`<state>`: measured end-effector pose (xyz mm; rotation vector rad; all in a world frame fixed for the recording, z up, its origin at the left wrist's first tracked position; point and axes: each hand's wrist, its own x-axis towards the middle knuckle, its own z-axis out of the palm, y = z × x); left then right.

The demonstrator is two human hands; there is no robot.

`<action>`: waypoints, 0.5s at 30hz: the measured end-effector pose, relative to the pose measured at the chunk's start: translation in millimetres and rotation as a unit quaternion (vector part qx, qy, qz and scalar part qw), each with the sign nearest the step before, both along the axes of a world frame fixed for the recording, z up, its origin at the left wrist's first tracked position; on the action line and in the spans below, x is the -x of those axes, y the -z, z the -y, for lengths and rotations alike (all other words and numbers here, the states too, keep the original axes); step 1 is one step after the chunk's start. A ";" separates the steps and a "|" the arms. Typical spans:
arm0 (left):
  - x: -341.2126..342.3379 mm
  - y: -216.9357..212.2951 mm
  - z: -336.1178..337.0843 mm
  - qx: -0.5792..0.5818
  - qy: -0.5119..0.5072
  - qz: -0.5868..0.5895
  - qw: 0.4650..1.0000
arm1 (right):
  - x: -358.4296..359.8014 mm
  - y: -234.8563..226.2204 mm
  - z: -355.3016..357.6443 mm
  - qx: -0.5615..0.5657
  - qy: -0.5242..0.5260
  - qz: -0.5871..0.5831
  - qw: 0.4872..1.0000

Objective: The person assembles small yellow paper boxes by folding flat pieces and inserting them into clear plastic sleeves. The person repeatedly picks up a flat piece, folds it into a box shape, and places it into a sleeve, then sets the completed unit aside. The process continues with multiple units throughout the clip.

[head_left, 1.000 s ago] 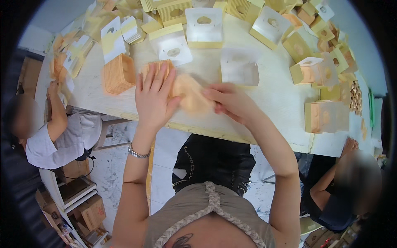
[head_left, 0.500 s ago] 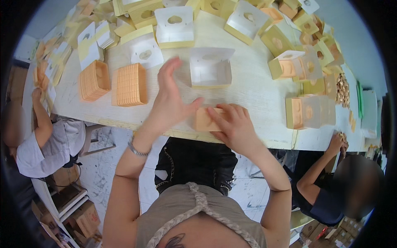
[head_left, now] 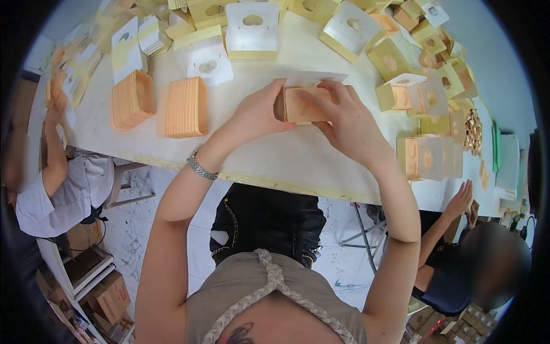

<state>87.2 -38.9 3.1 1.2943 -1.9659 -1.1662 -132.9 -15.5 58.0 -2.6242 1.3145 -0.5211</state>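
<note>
In front of me an open box with a white inside stands on the table; its raised lid (head_left: 314,76) shows behind my hands. A peach-coloured tray insert (head_left: 302,107) sits at the mouth of this box; I cannot tell how deep it is in. My left hand (head_left: 258,112) is closed round the box's left side, thumb toward the front. With fingers over its top and thumb at its front edge, my right hand (head_left: 352,123) grips the insert. The box's front is mostly hidden by the insert and my hands.
Two stacks of peach inserts, one outer (head_left: 133,100) and one nearer (head_left: 187,107), stand at left. Open yellow-and-white boxes (head_left: 252,55) line the back. Filled boxes (head_left: 427,157) and a small brown heap (head_left: 473,133) lie right. One person (head_left: 69,189) sits left, another (head_left: 452,269) right.
My right hand has carried the insert away from the table's front edge up to the box. The left hand, open before, has closed on the box's left side.
</note>
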 end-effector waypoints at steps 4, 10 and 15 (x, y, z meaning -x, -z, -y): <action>-0.9 2.3 1.2 0.021 -0.016 0.007 1.000 | -5.0 12.1 7.5 0.068 -0.009 -0.044 0.997; -1.1 -3.9 3.3 0.018 0.024 0.062 0.998 | -9.9 9.1 10.0 0.117 -0.057 -0.045 0.990; -4.3 9.5 -1.5 0.092 -0.010 0.027 0.995 | -17.8 3.3 5.4 0.066 -0.092 0.012 0.994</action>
